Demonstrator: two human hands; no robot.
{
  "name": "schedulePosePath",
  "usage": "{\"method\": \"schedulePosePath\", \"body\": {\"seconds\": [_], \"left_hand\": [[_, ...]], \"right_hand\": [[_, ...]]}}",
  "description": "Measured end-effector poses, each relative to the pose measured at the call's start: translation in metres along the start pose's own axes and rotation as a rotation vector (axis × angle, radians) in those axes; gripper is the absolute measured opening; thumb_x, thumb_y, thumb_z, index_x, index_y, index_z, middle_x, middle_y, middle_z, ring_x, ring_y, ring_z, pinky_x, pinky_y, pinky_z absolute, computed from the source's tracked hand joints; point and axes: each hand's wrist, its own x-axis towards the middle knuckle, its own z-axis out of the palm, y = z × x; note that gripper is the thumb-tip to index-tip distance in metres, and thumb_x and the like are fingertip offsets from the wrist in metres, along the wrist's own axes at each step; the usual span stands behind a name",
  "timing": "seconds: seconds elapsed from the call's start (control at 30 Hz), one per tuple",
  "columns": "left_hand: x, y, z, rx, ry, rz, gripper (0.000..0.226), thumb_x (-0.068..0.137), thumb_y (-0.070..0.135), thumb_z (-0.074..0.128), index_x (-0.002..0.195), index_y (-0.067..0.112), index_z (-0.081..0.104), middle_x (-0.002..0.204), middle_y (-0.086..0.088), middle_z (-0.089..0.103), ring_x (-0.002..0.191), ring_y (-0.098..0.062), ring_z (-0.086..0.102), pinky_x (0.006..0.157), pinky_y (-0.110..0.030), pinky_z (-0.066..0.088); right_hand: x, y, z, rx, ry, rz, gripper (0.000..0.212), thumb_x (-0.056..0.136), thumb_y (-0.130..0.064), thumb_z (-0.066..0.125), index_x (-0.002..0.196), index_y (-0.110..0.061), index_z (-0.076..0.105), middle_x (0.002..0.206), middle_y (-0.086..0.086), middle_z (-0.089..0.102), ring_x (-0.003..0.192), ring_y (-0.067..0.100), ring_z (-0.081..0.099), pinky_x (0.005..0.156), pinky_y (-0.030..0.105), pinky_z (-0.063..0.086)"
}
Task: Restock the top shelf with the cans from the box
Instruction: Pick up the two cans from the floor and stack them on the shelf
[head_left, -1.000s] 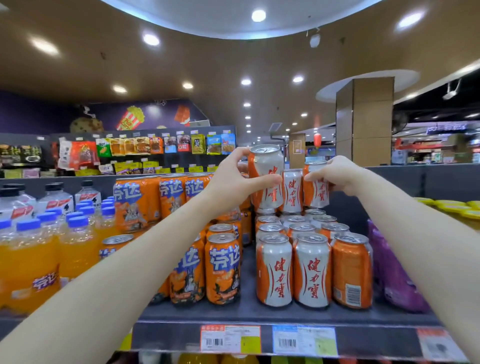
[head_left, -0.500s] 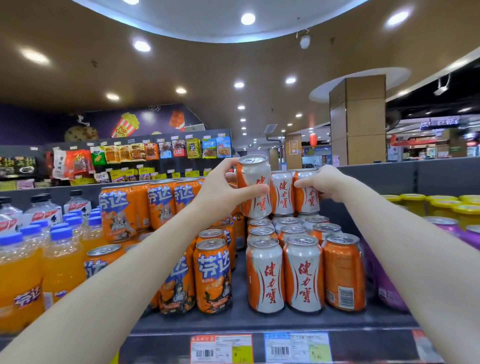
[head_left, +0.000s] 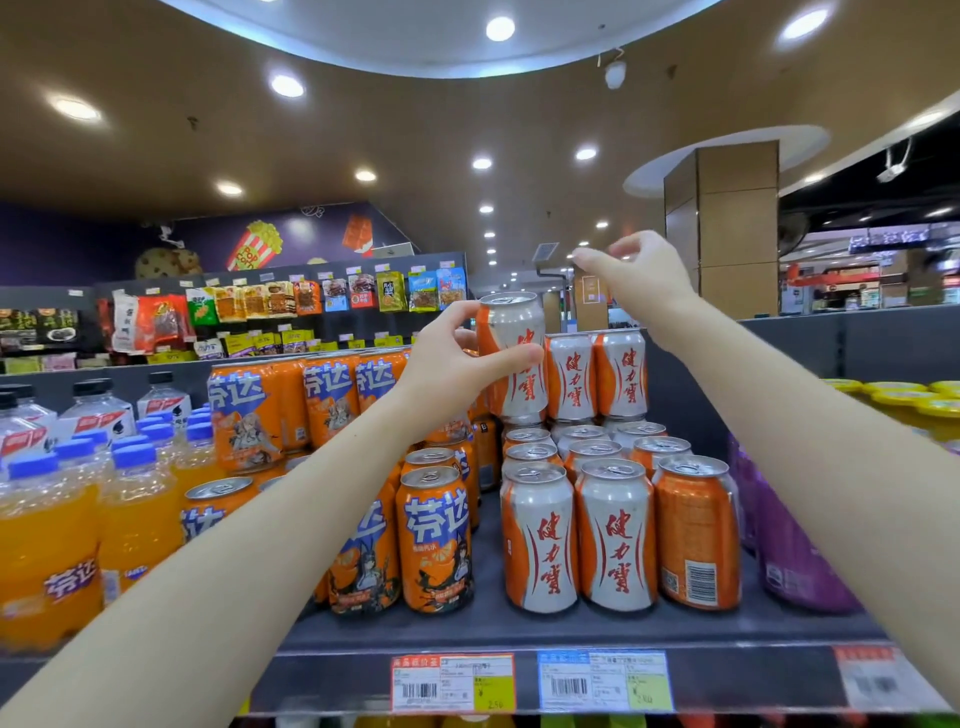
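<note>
Half a second ago the right grip (head_left: 636, 275) was wrapped round the rightmost stacked can (head_left: 622, 371). Now it has let go and lifted above the stack in the upper centre of the frame, its fingers loosely curled and holding nothing. That can stands upright in the second layer, beside another stacked can (head_left: 570, 376). The left grip (head_left: 457, 358) keeps its hold on the white-and-orange can (head_left: 514, 332), thumb across the front and fingers round the back. This can has come in just to the left of the two stacked cans and is tipped slightly leftward at the top. Its base is over the lower cans (head_left: 615, 535) on the top shelf (head_left: 519, 631); whether it rests on them cannot be told. Both forearms reach up from the bottom corners of the frame toward the centre. Left of the lower cans stand orange cans with blue lettering (head_left: 435, 540), and at the far left are orange drink bottles (head_left: 47, 545). Price labels (head_left: 452, 683) hang on the shelf edge.
</note>
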Motion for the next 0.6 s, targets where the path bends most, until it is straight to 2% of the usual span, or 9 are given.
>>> {"method": "schedulePosePath", "body": {"seconds": [0.03,0.1,0.17,0.27,0.4,0.5,0.6], "left_hand": [[0.001,0.001,0.000,0.009,-0.005,-0.002,0.056,0.079,0.046,0.086,0.124,0.039,0.054,0.108,0.011,0.072,0.094,-0.004,0.072,0.066,-0.016,0.058],[0.004,0.002,0.000,0.017,-0.018,-0.012,0.056,0.079,0.046,0.086,0.125,0.038,0.055,0.104,0.011,0.073,0.090,0.004,0.071,0.064,-0.014,0.056],[0.006,0.003,0.000,0.017,-0.029,-0.015,0.053,0.081,0.045,0.085,0.125,0.037,0.056,0.101,0.011,0.074,0.089,0.007,0.071,0.064,-0.014,0.056],[0.007,0.004,-0.001,0.003,-0.029,-0.015,0.051,0.081,0.044,0.085,0.125,0.035,0.061,0.101,0.012,0.076,0.091,0.005,0.072,0.068,-0.017,0.058],[0.010,0.000,-0.007,0.049,-0.085,-0.014,0.052,0.082,0.043,0.084,0.128,0.036,0.060,0.108,0.013,0.074,0.098,-0.001,0.072,0.071,-0.019,0.058],[0.010,-0.007,-0.013,0.200,-0.150,-0.032,0.073,0.079,0.049,0.085,0.141,0.030,0.051,0.119,0.011,0.067,0.104,-0.007,0.069,0.078,-0.024,0.060],[0.006,-0.017,-0.018,0.309,-0.115,-0.031,0.082,0.081,0.047,0.084,0.149,0.026,0.044,0.127,0.007,0.062,0.108,-0.009,0.065,0.083,-0.029,0.060]], "right_hand": [[-0.009,-0.016,-0.001,0.039,-0.168,-0.025,0.060,0.089,-0.060,0.065,0.130,-0.016,0.055,0.107,-0.005,0.064,0.105,0.015,0.064,0.083,0.030,0.055],[-0.026,-0.037,0.000,-0.059,-0.467,-0.068,0.067,0.088,-0.063,0.065,0.134,-0.017,0.056,0.111,-0.002,0.068,0.103,0.013,0.067,0.090,0.033,0.058],[-0.039,-0.045,0.003,-0.108,-0.597,-0.082,0.071,0.083,-0.057,0.074,0.138,-0.018,0.053,0.114,-0.002,0.066,0.104,0.015,0.068,0.092,0.034,0.059],[-0.049,-0.040,0.010,0.010,-0.598,-0.063,0.056,0.085,-0.037,0.080,0.130,-0.022,0.051,0.110,-0.003,0.064,0.100,0.014,0.068,0.087,0.030,0.060],[-0.052,-0.034,0.022,0.119,-0.545,-0.018,0.047,0.084,-0.031,0.082,0.121,-0.024,0.053,0.113,0.001,0.066,0.101,0.017,0.071,0.089,0.037,0.061],[-0.054,-0.028,0.032,0.096,-0.522,0.021,0.058,0.083,-0.032,0.083,0.132,-0.017,0.056,0.110,0.001,0.067,0.100,0.018,0.071,0.089,0.040,0.061],[-0.053,-0.021,0.042,0.009,-0.441,0.040,0.074,0.084,-0.036,0.082,0.145,-0.012,0.048,0.103,-0.006,0.059,0.097,0.012,0.064,0.087,0.034,0.059]]}}
